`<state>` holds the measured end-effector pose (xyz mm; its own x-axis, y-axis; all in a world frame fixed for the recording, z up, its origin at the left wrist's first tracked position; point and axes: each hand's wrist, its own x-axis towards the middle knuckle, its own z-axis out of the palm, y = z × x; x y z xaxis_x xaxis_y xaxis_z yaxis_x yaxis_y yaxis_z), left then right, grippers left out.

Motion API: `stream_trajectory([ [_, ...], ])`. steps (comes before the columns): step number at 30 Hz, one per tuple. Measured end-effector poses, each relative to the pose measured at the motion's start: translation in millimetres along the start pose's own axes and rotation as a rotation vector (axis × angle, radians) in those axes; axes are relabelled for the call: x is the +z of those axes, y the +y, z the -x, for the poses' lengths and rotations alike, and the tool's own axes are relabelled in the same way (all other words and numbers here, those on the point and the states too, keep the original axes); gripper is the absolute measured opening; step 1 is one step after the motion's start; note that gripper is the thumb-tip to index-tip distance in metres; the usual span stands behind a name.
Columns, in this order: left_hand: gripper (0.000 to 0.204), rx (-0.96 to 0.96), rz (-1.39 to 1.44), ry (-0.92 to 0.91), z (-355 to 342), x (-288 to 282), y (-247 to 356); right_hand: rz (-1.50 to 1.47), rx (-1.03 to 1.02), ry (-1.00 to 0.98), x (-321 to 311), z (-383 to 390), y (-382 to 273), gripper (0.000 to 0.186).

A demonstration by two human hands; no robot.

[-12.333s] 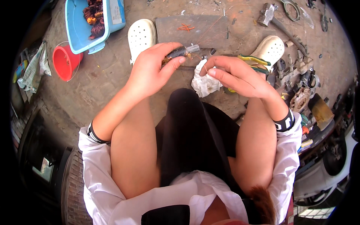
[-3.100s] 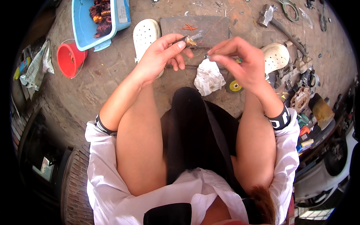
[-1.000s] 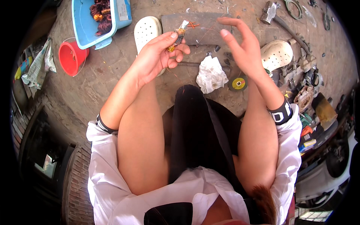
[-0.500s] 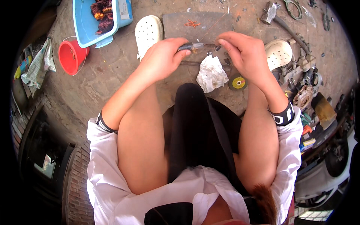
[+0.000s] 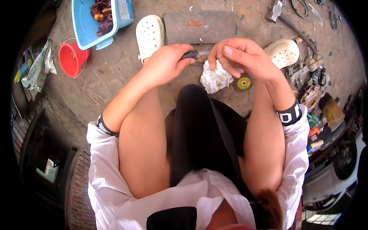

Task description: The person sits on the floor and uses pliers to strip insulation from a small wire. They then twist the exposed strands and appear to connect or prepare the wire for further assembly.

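My left hand [image 5: 166, 61] is closed round a small dark cylindrical tool [image 5: 189, 55], thumb and forefinger near its front. A clear, glassy-looking tip [image 5: 203, 54] points right from it, towards my right hand. My right hand [image 5: 245, 57] hovers just beyond that tip, its thumb stretched out and its fingers apart and half curled. I see nothing between those fingers, though their inner side is partly hidden. Beneath the hands lies a crumpled white cloth or tissue [image 5: 215, 80], and right of it a yellow-and-black grinding disc [image 5: 243, 82].
Ahead, a flat dark plate [image 5: 176, 30] carries short orange wire pieces [image 5: 194, 23]. Left stand a blue basin [image 5: 80, 23] with copper-coloured wire bundles [image 5: 103, 17] and a red bucket [image 5: 69, 61]. A hammer [image 5: 275, 13] and metal parts [image 5: 310, 97] lie right. My white clogs [image 5: 150, 36] flank the plate.
My right hand has come out of its pinch and turned, spreading its fingers. The thin wire and small dark piece near it no longer show. The left hand keeps its hold, nearly still.
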<state>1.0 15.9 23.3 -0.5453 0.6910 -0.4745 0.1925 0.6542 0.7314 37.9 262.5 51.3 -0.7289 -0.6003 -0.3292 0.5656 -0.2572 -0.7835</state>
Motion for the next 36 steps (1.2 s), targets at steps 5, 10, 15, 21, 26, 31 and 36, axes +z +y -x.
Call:
stream_trajectory([
  [5, 0.028, 0.022, -0.026, 0.079, -0.5, -5.8, 5.8, -0.135, -0.045, 0.376, -3.4, 6.4, 11.0, 0.039],
  [10, 0.032, 0.349, -0.062, 0.070, -5.8, -14.1, 12.7, -0.319, -0.119, 0.626, -23.8, 19.4, 4.8, 0.041],
  [15, 0.032, 0.452, 0.035, 0.327, -4.0, -19.6, 0.8, -0.303, -0.106, 0.702, -33.3, 22.6, 5.5, 0.041],
  [21, 0.032, 0.165, 0.104, 0.510, 7.3, -18.2, -8.5, -0.236, -0.145, 0.654, -25.2, 26.3, -0.5, 0.041],
  [26, 0.030, 0.336, -0.296, 0.469, 0.7, -26.7, -14.0, -0.150, -0.271, 0.763, -20.3, 30.3, -10.5, 0.039],
  [31, 0.033, 0.540, -0.250, 0.477, 1.3, -32.2, -4.3, -0.286, -0.236, 0.801, -44.7, 47.7, -14.9, 0.039],
  [36, 0.028, 0.066, -0.014, 0.518, 7.4, -17.8, -20.4, 0.080, -0.243, 0.841, -60.8, 37.6, -1.2, 0.030],
])
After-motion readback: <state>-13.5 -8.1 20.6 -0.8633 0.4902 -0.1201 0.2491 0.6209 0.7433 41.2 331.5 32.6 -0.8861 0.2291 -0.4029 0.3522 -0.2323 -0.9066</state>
